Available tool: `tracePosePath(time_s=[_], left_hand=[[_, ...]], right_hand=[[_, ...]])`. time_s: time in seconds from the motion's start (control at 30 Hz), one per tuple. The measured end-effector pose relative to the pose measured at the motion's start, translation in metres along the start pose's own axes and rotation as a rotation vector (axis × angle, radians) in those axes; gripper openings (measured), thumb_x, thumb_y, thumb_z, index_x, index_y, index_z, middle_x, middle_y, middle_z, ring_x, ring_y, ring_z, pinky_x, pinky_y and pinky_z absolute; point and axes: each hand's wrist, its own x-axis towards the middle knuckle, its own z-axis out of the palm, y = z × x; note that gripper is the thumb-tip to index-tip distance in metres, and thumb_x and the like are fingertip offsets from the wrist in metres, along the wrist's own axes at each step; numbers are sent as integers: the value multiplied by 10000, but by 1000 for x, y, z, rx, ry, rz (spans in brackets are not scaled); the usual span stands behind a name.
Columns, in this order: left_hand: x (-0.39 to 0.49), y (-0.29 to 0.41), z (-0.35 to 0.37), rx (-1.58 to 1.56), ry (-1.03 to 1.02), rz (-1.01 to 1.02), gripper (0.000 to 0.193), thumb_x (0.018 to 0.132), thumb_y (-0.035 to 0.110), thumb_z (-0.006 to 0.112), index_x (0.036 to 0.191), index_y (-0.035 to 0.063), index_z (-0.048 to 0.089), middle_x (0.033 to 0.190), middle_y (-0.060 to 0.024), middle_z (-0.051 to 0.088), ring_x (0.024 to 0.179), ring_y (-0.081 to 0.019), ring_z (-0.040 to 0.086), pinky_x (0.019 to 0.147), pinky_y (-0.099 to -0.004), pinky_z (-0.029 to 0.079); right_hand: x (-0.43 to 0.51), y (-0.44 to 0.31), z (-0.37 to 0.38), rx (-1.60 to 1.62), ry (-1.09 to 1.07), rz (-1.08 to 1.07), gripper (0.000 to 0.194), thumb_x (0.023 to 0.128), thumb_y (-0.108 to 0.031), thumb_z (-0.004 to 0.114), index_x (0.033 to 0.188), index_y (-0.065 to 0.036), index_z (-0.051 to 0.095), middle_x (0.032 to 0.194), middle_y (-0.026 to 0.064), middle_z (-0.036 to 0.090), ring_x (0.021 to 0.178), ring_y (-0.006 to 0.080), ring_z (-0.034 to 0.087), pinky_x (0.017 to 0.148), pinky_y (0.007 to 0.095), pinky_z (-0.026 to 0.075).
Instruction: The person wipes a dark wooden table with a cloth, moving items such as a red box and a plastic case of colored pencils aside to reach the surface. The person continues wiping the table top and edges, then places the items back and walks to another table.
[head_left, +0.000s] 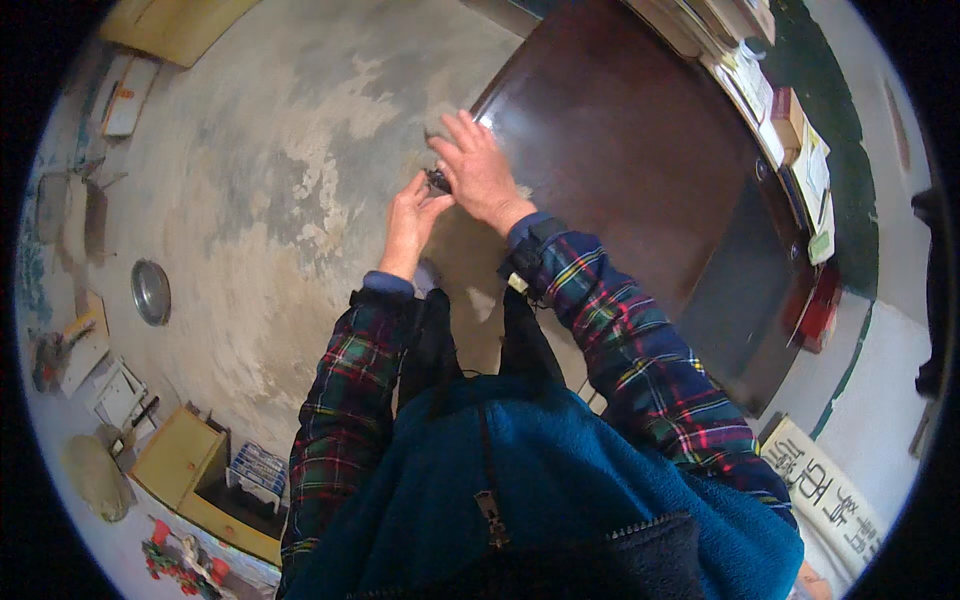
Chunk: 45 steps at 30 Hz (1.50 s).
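Note:
Between my two hands is a small dark object (438, 180), mostly covered by fingers, so its kind is not clear. My left hand (409, 217) pinches it from the lower left with thumb and fingertips. From the upper right, my right hand (480, 171) reaches over it with the upper fingers stretched out; its thumb side lies against the object, and its grip is hidden. Both hands are in front of me, beside the near-left edge of a dark brown glossy tabletop (615, 135).
Books and papers (750, 90) line the table's far right side. A dark grey panel (739, 292) lies along its lower right. A round metal basin (151, 292) sits on the worn concrete floor (300, 150) at left. Yellow cabinet furniture (180, 457) stands lower left, by red flowers (180, 562).

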Motion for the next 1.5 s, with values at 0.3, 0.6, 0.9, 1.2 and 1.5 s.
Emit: tracePosePath(time_s=[0.3,0.6,0.9,1.2,1.5], left_hand=[[-84,-76,-103,24,-139,-128,651,901,140,737,1470,-11,460,1455,-200,526,1305,-311,556,1007,-382,512],[-158,-86,-58,146,-281,-287,597,940,173,696,1468,5,476,1323,-235,624,1084,-268,688,917,-348,545],[-227,9,80,365,-582,-48,526,970,149,653,1453,9,499,1362,-229,604,1154,-280,660,964,-378,530],[-246,38,129,498,-722,27,520,963,112,644,1453,14,500,1370,-228,598,1193,-294,637,985,-393,519],[-245,20,119,569,-736,58,593,951,256,697,1448,0,500,1355,-244,601,1162,-309,655,980,-417,527]], right_hand=[[-96,-15,0,-72,9,-25,556,834,-21,606,1364,-185,577,1614,97,317,1484,309,313,1215,462,292],[-290,53,-47,-138,159,181,631,811,-17,631,1402,-222,548,1623,82,312,1477,278,331,1203,473,305],[-501,82,-146,-259,237,577,813,728,72,677,1460,-224,482,1625,85,300,1475,302,326,1194,481,304],[-649,126,-192,-394,547,890,584,799,-20,647,1355,-189,585,1519,138,457,1427,349,387,1177,449,322],[-713,169,-221,-100,1008,1657,447,917,-75,550,1363,-69,539,1319,350,507,1099,510,572,960,492,486]])
